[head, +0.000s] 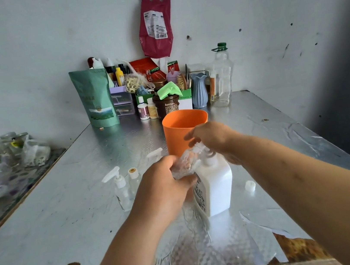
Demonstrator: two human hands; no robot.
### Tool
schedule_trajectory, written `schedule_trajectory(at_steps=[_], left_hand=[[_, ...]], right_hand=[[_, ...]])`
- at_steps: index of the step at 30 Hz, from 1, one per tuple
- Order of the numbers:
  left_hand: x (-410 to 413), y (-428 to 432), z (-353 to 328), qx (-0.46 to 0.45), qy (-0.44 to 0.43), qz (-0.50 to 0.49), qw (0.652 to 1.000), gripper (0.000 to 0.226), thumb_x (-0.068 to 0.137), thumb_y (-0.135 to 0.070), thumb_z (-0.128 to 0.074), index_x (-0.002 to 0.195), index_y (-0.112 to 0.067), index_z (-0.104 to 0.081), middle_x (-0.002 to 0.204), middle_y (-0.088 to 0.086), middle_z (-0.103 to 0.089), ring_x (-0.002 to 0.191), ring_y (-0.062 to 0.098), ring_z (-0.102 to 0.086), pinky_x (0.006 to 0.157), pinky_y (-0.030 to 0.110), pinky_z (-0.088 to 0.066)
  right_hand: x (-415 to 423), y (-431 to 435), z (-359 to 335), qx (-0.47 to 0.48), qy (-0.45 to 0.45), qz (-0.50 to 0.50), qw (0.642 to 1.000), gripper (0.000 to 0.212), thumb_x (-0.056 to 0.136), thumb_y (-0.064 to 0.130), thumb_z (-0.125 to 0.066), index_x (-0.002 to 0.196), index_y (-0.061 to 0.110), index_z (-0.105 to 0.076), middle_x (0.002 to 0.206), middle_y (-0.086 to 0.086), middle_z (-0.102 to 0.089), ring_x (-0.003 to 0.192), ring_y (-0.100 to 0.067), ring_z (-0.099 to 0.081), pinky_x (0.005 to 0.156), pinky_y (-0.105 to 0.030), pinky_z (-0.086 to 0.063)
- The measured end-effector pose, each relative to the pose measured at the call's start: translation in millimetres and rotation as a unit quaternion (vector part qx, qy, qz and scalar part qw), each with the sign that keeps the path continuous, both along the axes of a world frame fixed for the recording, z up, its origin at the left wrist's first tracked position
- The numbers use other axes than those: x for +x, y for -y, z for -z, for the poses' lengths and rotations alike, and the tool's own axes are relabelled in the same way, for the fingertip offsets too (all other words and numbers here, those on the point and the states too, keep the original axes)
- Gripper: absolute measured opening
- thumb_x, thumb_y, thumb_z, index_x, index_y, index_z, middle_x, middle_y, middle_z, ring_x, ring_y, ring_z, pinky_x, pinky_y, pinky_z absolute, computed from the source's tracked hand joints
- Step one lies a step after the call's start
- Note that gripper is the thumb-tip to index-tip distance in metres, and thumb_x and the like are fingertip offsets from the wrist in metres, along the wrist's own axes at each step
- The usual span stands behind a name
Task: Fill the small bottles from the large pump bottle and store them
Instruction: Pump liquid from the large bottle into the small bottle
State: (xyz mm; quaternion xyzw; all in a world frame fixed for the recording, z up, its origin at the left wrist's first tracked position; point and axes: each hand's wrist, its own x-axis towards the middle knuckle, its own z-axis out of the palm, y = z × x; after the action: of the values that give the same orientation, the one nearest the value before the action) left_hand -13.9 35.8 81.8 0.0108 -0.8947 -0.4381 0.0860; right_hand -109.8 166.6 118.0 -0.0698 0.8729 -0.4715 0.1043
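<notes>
Pump bottle (pixel 217 185): white, upright on the foil-covered table (pixel 67 205), in the middle near the front edge.
Left hand (pixel 164 186): just left of the pump bottle, fingers curled round a clear bottle (pixel 185 161).
Clear bottle: tilted, its upper end against the top of the pump bottle.
Right hand (pixel 212 137): over the pump bottle's head, fingers bent downward; I cannot tell if they grip or only press.
Cup (pixel 180 129): orange, directly behind the pump bottle, upright.
Spare bottles: left of the pump bottle, one with a white pump (pixel 121 190), one open-necked (pixel 133 177), side by side.
Cap (pixel 250 185): white, just right of the pump bottle, on the table.
</notes>
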Motion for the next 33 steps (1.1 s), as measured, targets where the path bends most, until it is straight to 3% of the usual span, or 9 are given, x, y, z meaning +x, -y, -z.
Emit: schedule_trajectory(at_steps=[7, 18, 23, 29, 33], left_hand=[[-1.0, -1.9, -2.8, -0.001, -0.005, -0.007, 1.0, 0.017, 0.081, -0.033, -0.074, 0.095, -0.029, -0.064, 0.085, -0.015, -0.067, 0.077, 0.001, -0.061, 0.06, 0.022, -0.039], [-5.2, -1.5, 4.4, -0.005, -0.004, -0.005, 1.0, 0.019, 0.082, -0.036, -0.073, 0.097, -0.031, -0.063, 0.089, -0.017, -0.067, 0.079, -0.001, -0.062, 0.062, 0.02, -0.044], [-6.1, -2.8, 8.6, -0.01, 0.008, -0.005, 1.0, 0.016, 0.081, -0.031, -0.074, 0.093, -0.027, -0.063, 0.084, -0.013, -0.068, 0.075, 0.004, -0.063, 0.062, 0.022, -0.046], [-1.8, -2.4, 3.1, -0.009, 0.006, -0.01, 1.0, 0.018, 0.081, -0.033, -0.074, 0.096, -0.028, -0.063, 0.086, -0.014, -0.067, 0.076, 0.002, -0.061, 0.058, 0.02, -0.038], [-0.6, -2.5, 0.6, -0.01, 0.005, -0.013, 1.0, 0.017, 0.081, -0.033, -0.072, 0.095, -0.028, -0.064, 0.084, -0.013, -0.066, 0.074, 0.003, -0.06, 0.056, 0.021, -0.036]], right_hand=[[-2.7, -0.2, -2.9, 0.001, 0.003, 0.005, 1.0, 0.037, 0.099, 0.01, -0.032, 0.123, 0.008, -0.06, 0.134, -0.011, -0.054, 0.128, -0.026, -0.044, 0.106, -0.043, -0.036], [-8.5, 0.3, 8.0, 0.005, -0.016, 0.002, 1.0, 0.04, 0.095, 0.007, -0.032, 0.118, 0.009, -0.065, 0.132, -0.01, -0.056, 0.122, -0.025, -0.049, 0.092, -0.035, -0.042], [-5.5, 0.4, 15.3, 0.006, -0.028, 0.018, 0.999, 0.04, 0.096, 0.008, -0.032, 0.116, 0.011, -0.066, 0.128, -0.006, -0.06, 0.121, -0.021, -0.05, 0.104, -0.036, -0.04], [-4.6, 1.2, 4.9, -0.01, 0.009, 0.017, 1.0, 0.035, 0.097, 0.012, -0.034, 0.117, 0.01, -0.064, 0.122, -0.006, -0.059, 0.109, -0.021, -0.049, 0.086, -0.033, -0.039], [-4.0, -5.5, -1.3, -0.045, 0.033, 0.001, 0.998, 0.039, 0.098, 0.027, -0.035, 0.111, 0.006, -0.065, 0.108, -0.006, -0.06, 0.095, -0.019, -0.048, 0.072, -0.03, -0.038]])
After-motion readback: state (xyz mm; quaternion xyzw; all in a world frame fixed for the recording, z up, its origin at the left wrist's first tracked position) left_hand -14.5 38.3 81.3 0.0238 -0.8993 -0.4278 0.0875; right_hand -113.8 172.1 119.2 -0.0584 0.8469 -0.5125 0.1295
